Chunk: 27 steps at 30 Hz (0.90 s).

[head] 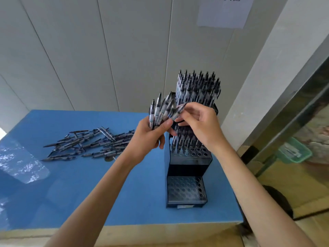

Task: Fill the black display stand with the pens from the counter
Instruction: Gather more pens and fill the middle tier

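Observation:
A black tiered display stand (188, 165) sits on the blue counter (124, 193) at the right. Its top tier is packed with upright pens (197, 86), its middle tier is partly filled, and its bottom tier (186, 192) shows only bare holes. My left hand (147, 139) grips a fanned bundle of pens (160, 111) just left of the stand. My right hand (199, 123) pinches one pen (179, 111) at the edge of that bundle, above the middle tier. A loose pile of pens (92, 143) lies on the counter to the left.
White wall panels rise behind the counter, with a paper sheet (224, 11) stuck high on the right. A metal-framed glass partition (284, 111) stands to the right, with a green basket (293, 150) beyond it. The counter's front edge runs near the bottom.

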{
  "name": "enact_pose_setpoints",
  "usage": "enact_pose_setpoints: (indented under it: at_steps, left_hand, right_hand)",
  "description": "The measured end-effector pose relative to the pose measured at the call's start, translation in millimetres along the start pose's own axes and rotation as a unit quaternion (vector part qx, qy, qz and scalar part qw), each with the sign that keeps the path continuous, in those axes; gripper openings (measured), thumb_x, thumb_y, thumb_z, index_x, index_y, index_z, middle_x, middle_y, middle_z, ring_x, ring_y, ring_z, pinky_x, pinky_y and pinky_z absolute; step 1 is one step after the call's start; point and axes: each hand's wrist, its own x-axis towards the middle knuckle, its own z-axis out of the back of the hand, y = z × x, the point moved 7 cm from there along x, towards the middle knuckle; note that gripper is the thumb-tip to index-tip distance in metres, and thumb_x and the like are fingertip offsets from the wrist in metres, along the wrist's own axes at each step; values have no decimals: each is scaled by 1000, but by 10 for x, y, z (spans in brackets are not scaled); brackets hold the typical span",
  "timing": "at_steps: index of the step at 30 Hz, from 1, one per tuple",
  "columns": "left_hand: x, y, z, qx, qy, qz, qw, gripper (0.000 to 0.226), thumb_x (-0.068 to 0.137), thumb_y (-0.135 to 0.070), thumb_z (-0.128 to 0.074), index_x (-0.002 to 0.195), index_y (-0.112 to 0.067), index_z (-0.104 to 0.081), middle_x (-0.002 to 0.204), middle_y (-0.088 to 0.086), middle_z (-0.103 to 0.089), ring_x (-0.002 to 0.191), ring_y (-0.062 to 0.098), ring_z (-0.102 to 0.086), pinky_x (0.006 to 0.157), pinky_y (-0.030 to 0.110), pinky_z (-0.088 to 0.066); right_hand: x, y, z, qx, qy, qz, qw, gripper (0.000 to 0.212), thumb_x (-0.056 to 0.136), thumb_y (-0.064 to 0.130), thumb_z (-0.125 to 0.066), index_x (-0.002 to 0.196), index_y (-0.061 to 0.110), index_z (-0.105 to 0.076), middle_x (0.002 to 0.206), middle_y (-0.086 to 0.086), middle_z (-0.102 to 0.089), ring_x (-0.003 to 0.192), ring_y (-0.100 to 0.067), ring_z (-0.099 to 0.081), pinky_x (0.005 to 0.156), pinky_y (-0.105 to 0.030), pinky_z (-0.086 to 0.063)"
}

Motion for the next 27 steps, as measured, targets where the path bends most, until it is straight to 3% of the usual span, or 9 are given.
enact_pose_setpoints:
  at_steps: [4, 9, 13, 17, 21, 24, 27]
  left_hand:
    - [-3, -47, -186, -4, -10, -32, 999, 11, 101, -22, -62, 95, -18, -70, 85, 14, -75, 44, 22, -48, 42, 20, -33]
    - [-74, -88, -232, -19, -51, -47, 997, 7, 99, -8, -63, 94, -9, -69, 83, 13, -73, 50, 6, -60, 41, 13, -37]
    - [-96, -13, -197, 0, -55, -33, 998, 9, 99, -20, -66, 96, -13, -70, 87, 8, -77, 47, 22, -57, 42, 18, -34]
    - [-122, -33, -209, -1, -52, -34, 998, 9, 99, -24, -66, 98, -16, -70, 92, 6, -78, 54, 27, -66, 41, 22, -32]
    - [-125, 82, -35, 3, -113, -2, 994, 17, 101, -30, -63, 97, -13, -63, 92, 2, -78, 58, 29, -71, 43, 26, -35]
    - [-144, 258, 219, 33, -165, 22, 986, 20, 101, -32, -64, 96, -13, -62, 76, 2, -74, 44, 20, -52, 45, 29, -38]
    - [-182, 413, 394, 46, -184, 43, 981, 18, 100, -31, -65, 91, -16, -58, 58, -6, -58, 51, 17, -41, 46, 27, -36]
  right_hand:
    - [-78, -11, 154, 40, -7, -16, 999, 8, 94, 1, -64, 98, 0, -71, 88, -10, -76, 81, -29, -74, 76, -43, -62]
    - [-170, -2, 178, 95, 1, -35, 995, 13, 94, 8, -68, 101, -2, -70, 91, -17, -75, 83, -36, -74, 80, -47, -61]
    - [-190, 1, 156, 114, -5, -40, 993, 16, 92, 12, -70, 103, 0, -71, 93, -17, -75, 87, -36, -73, 82, -47, -61]
    - [-168, 26, 124, 126, -6, -38, 991, 19, 93, 14, -70, 103, -2, -71, 93, -21, -74, 85, -35, -73, 79, -43, -61]
    - [-120, 41, 268, 139, -47, -28, 989, 15, 95, 12, -67, 103, 1, -71, 84, -8, -73, 79, -22, -71, 79, -37, -61]
    - [-101, 46, 401, 54, -51, 1, 997, 15, 96, 11, -65, 106, 1, -71, 85, -2, -73, 82, -18, -72, 83, -39, -61]
    - [-142, 13, 362, -64, -22, 28, 997, 15, 93, 9, -69, 108, 6, -72, 89, -3, -74, 83, -18, -73, 84, -39, -61]
